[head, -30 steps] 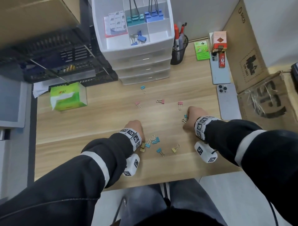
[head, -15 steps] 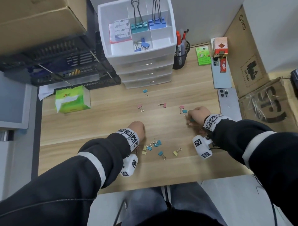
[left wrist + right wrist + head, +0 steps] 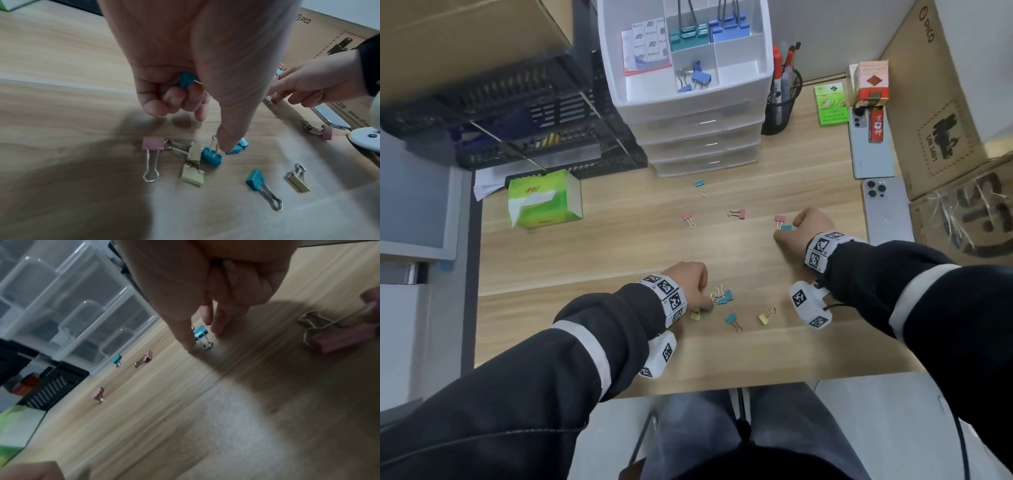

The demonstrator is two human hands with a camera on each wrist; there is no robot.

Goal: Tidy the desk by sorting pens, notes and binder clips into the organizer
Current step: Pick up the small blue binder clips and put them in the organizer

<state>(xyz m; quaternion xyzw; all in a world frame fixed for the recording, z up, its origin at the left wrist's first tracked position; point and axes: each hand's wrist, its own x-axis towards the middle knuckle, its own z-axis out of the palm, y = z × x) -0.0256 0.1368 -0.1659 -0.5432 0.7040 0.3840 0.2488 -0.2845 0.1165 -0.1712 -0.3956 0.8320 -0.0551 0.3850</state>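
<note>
Wood-grain desk (image 3: 619,246) carries small pastel metal binder clips; my left hand (image 3: 185,68), curled round a teal clip (image 3: 186,79), thumbs another in the near cluster (image 3: 722,298), while my right hand (image 3: 803,233), now shifted farther left, pinches at a teal clip (image 3: 200,333) beside a pink one (image 3: 779,219).

A green tissue box (image 3: 543,199) sits far left of the hands; two grey smartphones (image 3: 888,210) lie right; brown cardboard boxes (image 3: 941,102) beyond.
</note>
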